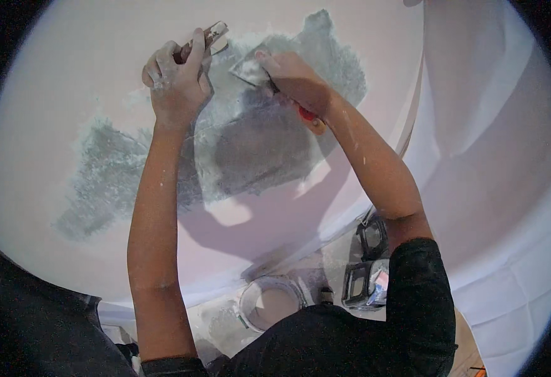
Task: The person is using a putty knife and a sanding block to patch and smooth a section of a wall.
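Observation:
Across the pale pink wall (30,163) spreads a large grey patch (259,147) with ragged, white-smeared edges. My right hand (297,78) grips a putty knife (248,72); its whitened blade lies against the upper part of the patch, and the red and yellow end of its handle sticks out below my palm. Up and to the left, my left hand (178,81) is closed around a second scraper (216,32), its end caked with white paste. That scraper is partly hidden by my fingers. White paste smears my left fingers, and spots of it dot both forearms.
A round bucket (244,305) stands on the floor below, in front of my body. Right of it are black-framed objects (356,284), possibly work lamps. White sheeting (507,251) hangs along the right. Dark material (30,301) fills the lower left.

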### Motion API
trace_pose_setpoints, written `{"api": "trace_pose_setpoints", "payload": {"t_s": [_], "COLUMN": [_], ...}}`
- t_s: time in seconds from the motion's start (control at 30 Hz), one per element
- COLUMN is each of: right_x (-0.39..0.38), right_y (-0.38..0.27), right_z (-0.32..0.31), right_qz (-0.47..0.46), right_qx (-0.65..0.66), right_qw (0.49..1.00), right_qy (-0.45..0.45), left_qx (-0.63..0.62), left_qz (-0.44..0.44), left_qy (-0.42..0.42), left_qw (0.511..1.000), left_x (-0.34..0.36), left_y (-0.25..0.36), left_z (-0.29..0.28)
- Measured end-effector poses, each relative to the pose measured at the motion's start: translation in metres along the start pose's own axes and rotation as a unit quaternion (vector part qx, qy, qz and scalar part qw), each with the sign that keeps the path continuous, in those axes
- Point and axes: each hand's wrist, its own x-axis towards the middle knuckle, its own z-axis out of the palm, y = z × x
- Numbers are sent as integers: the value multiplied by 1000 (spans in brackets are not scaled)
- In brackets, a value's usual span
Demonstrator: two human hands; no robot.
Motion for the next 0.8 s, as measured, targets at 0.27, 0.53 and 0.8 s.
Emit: {"api": "trace_pose_setpoints", "payload": {"t_s": [0.27, 0.53, 0.8], "right_x": [-4, 2, 2], "right_y": [-16, -11, -17], "right_z": [-5, -7, -13], "right_qz": [39, -14, 19], "right_qx": [-52, -78, -46], "right_qw": [997, 997, 998], "right_qy": [-44, -12, -30], "left_qx": [-13, -21, 12], "left_qz": [-2, -2, -2], "left_qy": [4, 5, -29], "left_qw": [1000, 1000, 999], "left_x": [0, 0, 1], "left_y": [0, 0, 0], "left_z": [1, 1, -2]}}
